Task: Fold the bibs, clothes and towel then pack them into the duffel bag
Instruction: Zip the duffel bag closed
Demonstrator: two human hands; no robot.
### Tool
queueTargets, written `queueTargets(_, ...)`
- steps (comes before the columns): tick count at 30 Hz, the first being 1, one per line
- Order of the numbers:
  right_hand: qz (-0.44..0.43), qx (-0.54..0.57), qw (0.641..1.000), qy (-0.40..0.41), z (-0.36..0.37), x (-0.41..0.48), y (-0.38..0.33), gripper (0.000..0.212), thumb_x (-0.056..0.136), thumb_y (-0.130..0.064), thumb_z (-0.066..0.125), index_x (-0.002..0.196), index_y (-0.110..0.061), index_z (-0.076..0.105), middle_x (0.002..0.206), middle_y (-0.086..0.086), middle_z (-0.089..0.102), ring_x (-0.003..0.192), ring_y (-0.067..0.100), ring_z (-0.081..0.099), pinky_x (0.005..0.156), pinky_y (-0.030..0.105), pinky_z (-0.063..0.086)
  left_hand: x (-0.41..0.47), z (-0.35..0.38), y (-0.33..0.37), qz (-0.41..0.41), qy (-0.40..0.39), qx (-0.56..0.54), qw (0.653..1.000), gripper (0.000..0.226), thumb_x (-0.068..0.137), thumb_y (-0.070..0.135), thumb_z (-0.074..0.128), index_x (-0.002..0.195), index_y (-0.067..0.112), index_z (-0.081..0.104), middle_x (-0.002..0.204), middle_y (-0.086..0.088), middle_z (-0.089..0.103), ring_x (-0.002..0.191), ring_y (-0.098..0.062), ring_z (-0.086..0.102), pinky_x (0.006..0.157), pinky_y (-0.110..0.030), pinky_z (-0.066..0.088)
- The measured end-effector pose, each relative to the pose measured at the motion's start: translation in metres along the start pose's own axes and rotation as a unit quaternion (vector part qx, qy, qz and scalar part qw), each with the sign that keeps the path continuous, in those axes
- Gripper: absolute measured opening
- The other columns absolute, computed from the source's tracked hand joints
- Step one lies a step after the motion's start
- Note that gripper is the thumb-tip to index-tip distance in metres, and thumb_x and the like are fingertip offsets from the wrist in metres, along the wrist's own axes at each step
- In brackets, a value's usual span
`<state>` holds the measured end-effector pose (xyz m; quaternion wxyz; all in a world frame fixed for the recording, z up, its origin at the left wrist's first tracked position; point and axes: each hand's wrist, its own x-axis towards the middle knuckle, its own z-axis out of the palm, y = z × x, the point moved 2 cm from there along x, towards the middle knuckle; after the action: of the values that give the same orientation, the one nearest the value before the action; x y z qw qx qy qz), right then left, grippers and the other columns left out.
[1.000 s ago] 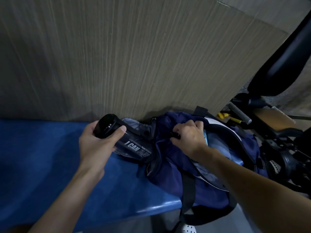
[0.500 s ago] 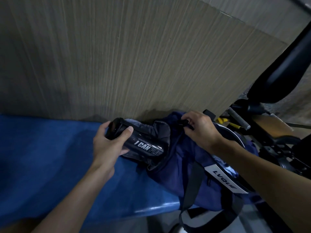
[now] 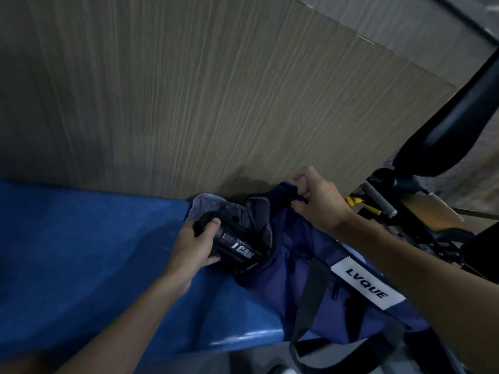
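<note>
L to R: over the bench, my left hand curls round a black bottle, base inside the end pocket of the duffel bag at bench's right end. My right hand pinches the bag's top edge, prob. to hold fabric taut.

Read "I CAN" on black bottle; "LVQUE" on white patch of duffel bag, 4 o'clock from bottle.
</note>
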<state>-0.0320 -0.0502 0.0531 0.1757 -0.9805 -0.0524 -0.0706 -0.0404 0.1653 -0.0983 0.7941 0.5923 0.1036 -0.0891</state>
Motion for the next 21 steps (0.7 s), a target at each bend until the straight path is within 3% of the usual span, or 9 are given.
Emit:
queueTargets(4,-0.015,0.041,0.999,0.01,-0.003,0.003,-0.007,0.053,0.088,-0.003,0.063,0.131,-0.022,0.038,0.098,-0.002,0.051,0.093,0.017,0.052,0.079,0.025,0.04,0.001,-0.001,0.002,0.074,-0.044,0.122,0.989,0.022,0.092,0.041,0.065,0.094,0.02,0.072,0.101,-0.002,0.072,0.094,-0.017,0.07,0.086,-0.041,0.058)
queueTargets(7,-0.02,0.048,0.999,0.002,-0.003,0.005,-0.01,0.059,0.088,-0.002,0.063,0.135,-0.024,0.034,0.1,0.0,0.053,0.095,0.015,0.053,0.081,0.024,0.039,-0.001,-0.003,0.01,0.095,-0.075,0.176,0.977,0.02,0.093,0.036,0.066,0.088,0.018,0.074,0.095,0.005,0.069,0.087,-0.006,0.067,0.074,-0.02,0.052)
queueTargets(11,-0.033,0.048,0.998,0.006,-0.004,0.007,-0.012,0.061,0.088,-0.002,0.064,0.135,-0.026,0.034,0.096,-0.004,0.053,0.087,0.005,0.052,0.069,0.005,0.036,0.001,-0.003,0.004,0.088,-0.103,0.246,0.96,0.049,0.089,0.056,0.063,0.088,0.007,0.072,0.082,-0.001,0.075,0.081,-0.012,0.07,0.074,-0.036,0.054)
queueTargets(13,-0.038,0.048,0.998,0.009,-0.004,0.008,-0.014,0.062,0.087,-0.002,0.065,0.135,-0.027,0.034,0.095,-0.005,0.052,0.086,0.0,0.051,0.066,0.002,0.037,0.003,-0.003,0.001,0.071,-0.122,0.265,0.954,0.047,0.091,0.057,0.06,0.088,0.012,0.074,0.079,0.007,0.073,0.082,-0.009,0.069,0.076,-0.031,0.05)
queueTargets(16,-0.049,0.045,0.998,0.011,-0.004,0.007,-0.016,0.063,0.086,-0.002,0.066,0.134,-0.027,0.034,0.093,-0.006,0.053,0.085,-0.001,0.052,0.066,0.001,0.037,-0.001,0.002,0.004,0.058,-0.194,0.247,0.948,0.018,0.093,0.043,0.064,0.1,0.03,0.074,0.097,0.02,0.075,0.097,0.003,0.067,0.092,-0.022,0.05)
queueTargets(18,-0.051,0.05,0.997,0.014,-0.004,0.006,-0.017,0.063,0.086,-0.002,0.067,0.134,-0.028,0.035,0.092,-0.007,0.054,0.084,-0.002,0.052,0.067,0.001,0.037,0.0,0.001,0.004,0.064,-0.219,0.254,0.94,0.012,0.091,0.035,0.069,0.103,0.035,0.07,0.102,0.02,0.074,0.102,0.003,0.066,0.092,-0.017,0.049)
queueTargets(21,-0.055,0.055,0.997,0.019,-0.005,0.005,-0.019,0.063,0.085,-0.002,0.067,0.134,-0.028,0.035,0.092,-0.008,0.055,0.082,-0.002,0.052,0.068,-0.001,0.037,0.005,-0.003,0.0,0.054,-0.236,0.283,0.928,0.046,0.087,0.034,0.075,0.129,0.035,0.056,0.125,0.021,0.059,0.122,-0.003,0.055,0.105,-0.022,0.044)
